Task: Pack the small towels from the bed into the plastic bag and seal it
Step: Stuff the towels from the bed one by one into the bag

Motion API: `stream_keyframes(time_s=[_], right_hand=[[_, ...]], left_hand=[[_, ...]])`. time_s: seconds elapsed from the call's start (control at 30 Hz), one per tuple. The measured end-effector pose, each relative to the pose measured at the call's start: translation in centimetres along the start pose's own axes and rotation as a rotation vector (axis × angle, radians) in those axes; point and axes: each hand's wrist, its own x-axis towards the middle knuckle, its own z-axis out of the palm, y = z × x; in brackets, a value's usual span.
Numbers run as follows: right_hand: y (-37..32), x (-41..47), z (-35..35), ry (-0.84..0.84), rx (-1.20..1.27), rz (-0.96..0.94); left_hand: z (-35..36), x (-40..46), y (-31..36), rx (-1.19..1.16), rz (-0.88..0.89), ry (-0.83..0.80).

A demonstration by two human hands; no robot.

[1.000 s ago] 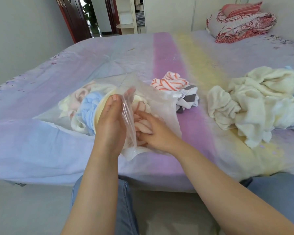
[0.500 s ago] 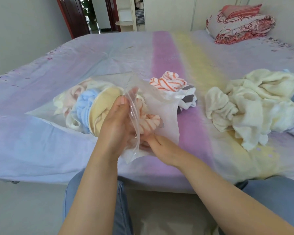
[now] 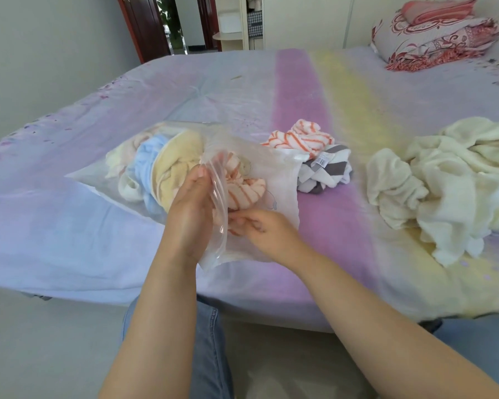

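A clear plastic bag lies on the bed with its mouth toward me. Inside it are a yellow towel, a blue towel, pale ones behind, and an orange-striped towel near the mouth. My left hand holds the left lip of the bag's mouth upright. My right hand sits at the mouth's lower right edge with fingers curled on the plastic. Outside the bag lie an orange-striped towel and a grey-and-white towel.
A heap of cream towels lies on the right of the bed. Folded patterned bedding sits at the far right corner. The bed's near edge runs just above my knees in jeans. A doorway opens at the back.
My right hand has drawn out of the bag's mouth to its lower edge, leaving the orange-striped towel inside. My left hand keeps hold of the bag's lip.
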Motion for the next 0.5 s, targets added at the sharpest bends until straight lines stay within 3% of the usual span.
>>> stream_keyframes(time_s=[0.1,0.23,0.37,0.5], right_hand=[[0.9,-3.8,-2.2,0.424,0.115,-0.131],[4.1,-1.0,-7.5,0.758,0.169,-0.014],[6.7,4.9,-12.6,0.605,-0.097,0.404],[9.9,9.3,-13.7,0.505,0.272,0.591]], left_hand=[[1.3,0.2,-0.1,-0.088,-0.017,0.010],[1.9,1.0,-0.4,-0.244,-0.077,0.033],[2.8,1.0,0.0,-0.177,-0.052,0.073],[2.8,1.3,0.2,-0.089,0.003,0.100]])
